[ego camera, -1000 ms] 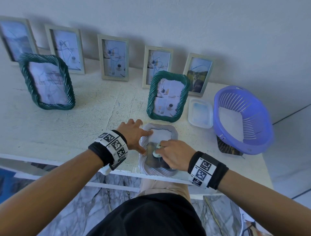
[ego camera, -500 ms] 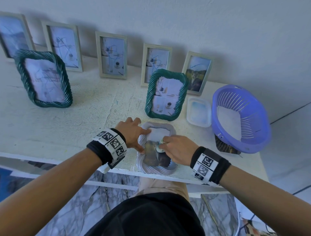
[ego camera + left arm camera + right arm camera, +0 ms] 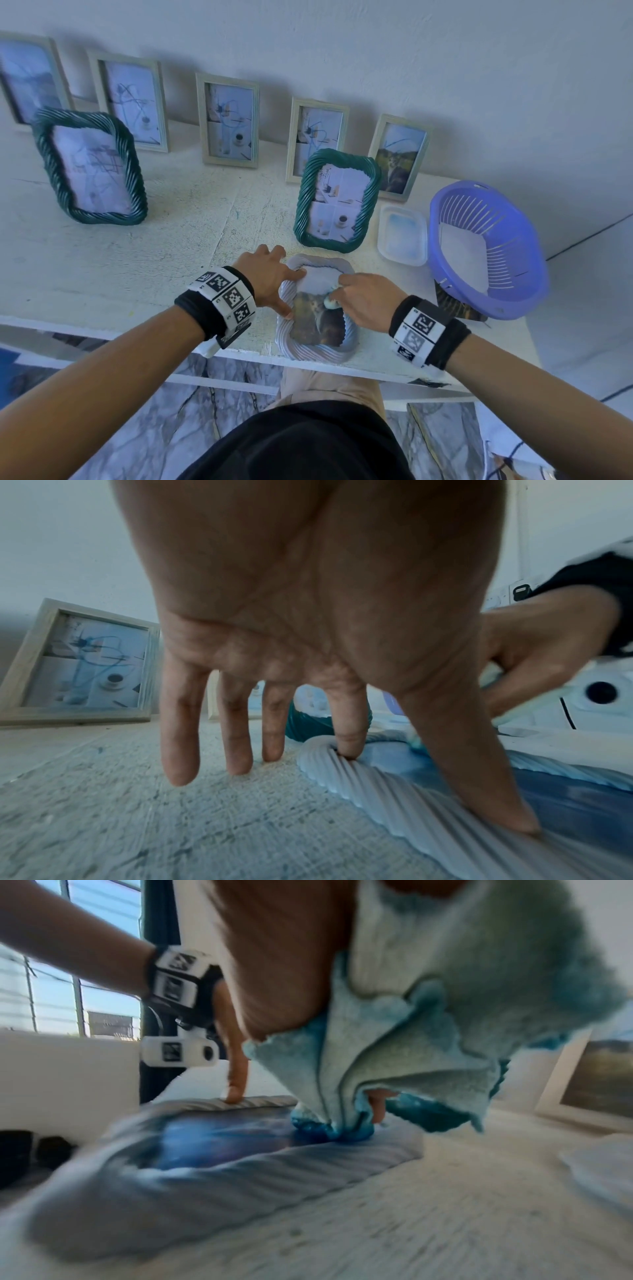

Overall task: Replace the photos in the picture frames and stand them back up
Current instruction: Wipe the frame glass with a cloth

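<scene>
Left grip (image 3: 267,279) released: fingers spread straight, index and thumb tips pressing the rim of the white ribbed frame (image 3: 313,353), other fingers on the desk (image 3: 137,260). Right grip (image 3: 368,303) clenched round a light blue cloth (image 3: 394,1031), its bunched end pressed onto the frame's glass. White frame lies flat, face up, at the desk's near edge, just in front of an upright green ribbed frame (image 3: 337,200). Purple basket (image 3: 486,246) at right; clear plastic container (image 3: 402,234) beside it.

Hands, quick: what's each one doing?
Left hand: open, fingertips pressing the white frame.
Right hand: gripping a blue cloth against the frame's glass.
</scene>
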`<control>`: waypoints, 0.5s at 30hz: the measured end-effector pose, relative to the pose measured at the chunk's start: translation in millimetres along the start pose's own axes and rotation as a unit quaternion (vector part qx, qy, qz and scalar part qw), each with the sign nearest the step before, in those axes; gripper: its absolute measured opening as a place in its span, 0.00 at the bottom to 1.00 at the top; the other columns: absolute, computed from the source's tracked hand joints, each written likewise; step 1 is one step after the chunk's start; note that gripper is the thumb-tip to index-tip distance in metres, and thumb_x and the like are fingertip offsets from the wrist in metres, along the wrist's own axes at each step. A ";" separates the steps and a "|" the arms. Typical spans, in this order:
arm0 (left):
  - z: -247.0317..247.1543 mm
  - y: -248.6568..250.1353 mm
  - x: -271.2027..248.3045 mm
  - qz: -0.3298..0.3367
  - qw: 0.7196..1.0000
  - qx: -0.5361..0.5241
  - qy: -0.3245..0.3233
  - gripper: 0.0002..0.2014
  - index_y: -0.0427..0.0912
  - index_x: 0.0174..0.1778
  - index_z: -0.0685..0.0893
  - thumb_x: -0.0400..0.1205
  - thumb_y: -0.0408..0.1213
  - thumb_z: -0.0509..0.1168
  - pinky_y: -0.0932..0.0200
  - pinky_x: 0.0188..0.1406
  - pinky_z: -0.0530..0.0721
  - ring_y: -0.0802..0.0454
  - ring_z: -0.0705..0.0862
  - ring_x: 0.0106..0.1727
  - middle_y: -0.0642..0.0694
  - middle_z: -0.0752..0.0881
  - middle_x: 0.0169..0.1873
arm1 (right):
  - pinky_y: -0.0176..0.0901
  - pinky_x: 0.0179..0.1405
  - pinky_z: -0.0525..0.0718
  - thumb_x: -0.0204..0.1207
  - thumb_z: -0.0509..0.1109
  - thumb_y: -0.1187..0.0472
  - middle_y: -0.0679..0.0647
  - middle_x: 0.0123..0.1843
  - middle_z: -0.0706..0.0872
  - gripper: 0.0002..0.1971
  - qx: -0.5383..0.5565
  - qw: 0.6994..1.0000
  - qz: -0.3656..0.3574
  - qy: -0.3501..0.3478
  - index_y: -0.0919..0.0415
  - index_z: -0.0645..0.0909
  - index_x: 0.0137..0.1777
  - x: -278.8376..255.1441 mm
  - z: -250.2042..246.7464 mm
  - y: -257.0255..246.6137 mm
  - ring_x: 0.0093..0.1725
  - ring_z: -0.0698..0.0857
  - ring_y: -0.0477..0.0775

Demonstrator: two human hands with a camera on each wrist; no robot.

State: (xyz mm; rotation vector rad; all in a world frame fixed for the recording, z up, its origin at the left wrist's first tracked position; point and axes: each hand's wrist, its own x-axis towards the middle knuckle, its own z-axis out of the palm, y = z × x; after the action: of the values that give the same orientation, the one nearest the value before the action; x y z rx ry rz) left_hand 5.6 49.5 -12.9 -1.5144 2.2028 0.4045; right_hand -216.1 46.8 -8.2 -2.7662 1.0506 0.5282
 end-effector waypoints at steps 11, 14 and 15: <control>-0.4 1.6 -1.5 -0.003 1.000 -0.001 -0.002 0.44 0.67 0.81 0.59 0.69 0.72 0.66 0.41 0.63 0.77 0.38 0.67 0.74 0.42 0.64 0.77 | 0.48 0.46 0.76 0.81 0.59 0.64 0.59 0.55 0.81 0.13 0.063 0.997 0.026 0.039 0.62 0.83 0.60 13.0 -0.1 -8.4 0.52 0.82 0.61; -1.3 2.0 -0.4 -0.003 1.000 -0.001 0.001 0.44 0.66 0.81 0.59 0.70 0.72 0.66 0.40 0.64 0.77 0.38 0.67 0.74 0.42 0.64 0.77 | 0.44 0.40 0.70 0.82 0.60 0.63 0.58 0.53 0.80 0.12 0.063 0.995 0.064 0.053 0.62 0.84 0.58 25.9 -6.0 3.6 0.50 0.83 0.63; -1.2 2.2 -0.6 -0.004 1.000 -0.002 0.001 0.44 0.66 0.81 0.58 0.70 0.72 0.66 0.41 0.64 0.77 0.38 0.67 0.75 0.42 0.64 0.77 | 0.43 0.40 0.68 0.82 0.60 0.63 0.59 0.52 0.80 0.11 0.062 0.993 0.080 0.059 0.62 0.84 0.57 30.1 -7.0 4.9 0.50 0.83 0.63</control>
State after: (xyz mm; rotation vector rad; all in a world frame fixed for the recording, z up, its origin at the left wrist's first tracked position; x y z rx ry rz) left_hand 3.4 50.2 -11.6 -1.5258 2.1983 0.4060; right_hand -196.5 22.9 -12.8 -2.6480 1.2917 0.3093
